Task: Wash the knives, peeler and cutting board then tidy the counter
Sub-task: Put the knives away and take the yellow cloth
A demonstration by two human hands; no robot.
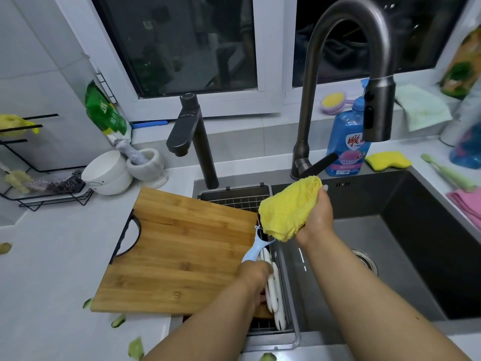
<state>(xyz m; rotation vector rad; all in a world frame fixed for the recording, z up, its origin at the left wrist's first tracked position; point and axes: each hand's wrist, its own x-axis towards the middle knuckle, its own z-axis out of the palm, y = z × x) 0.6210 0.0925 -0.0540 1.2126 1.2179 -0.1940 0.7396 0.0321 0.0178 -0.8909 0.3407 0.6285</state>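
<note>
My left hand (256, 278) grips the light blue peeler (256, 250) by its handle, head pointing up, over the right edge of the bamboo cutting board (179, 251). A bunched yellow cloth (287, 208) is held in my right hand (318, 217), just above the peeler's head and touching it. The board lies partly on the counter and partly over the wire drain basket (234, 199) in the sink's left side. White knife handles (274, 295) lie in the basket beneath my left hand; their blades are hidden.
The dark sink (406, 230) opens to the right under a tall faucet (338, 74). Blue dish soap (346, 142) and a yellow sponge (387, 160) stand behind it. White bowls (108, 173) and a mortar (148, 165) sit at the left. Green peel scraps (118, 320) litter the front counter.
</note>
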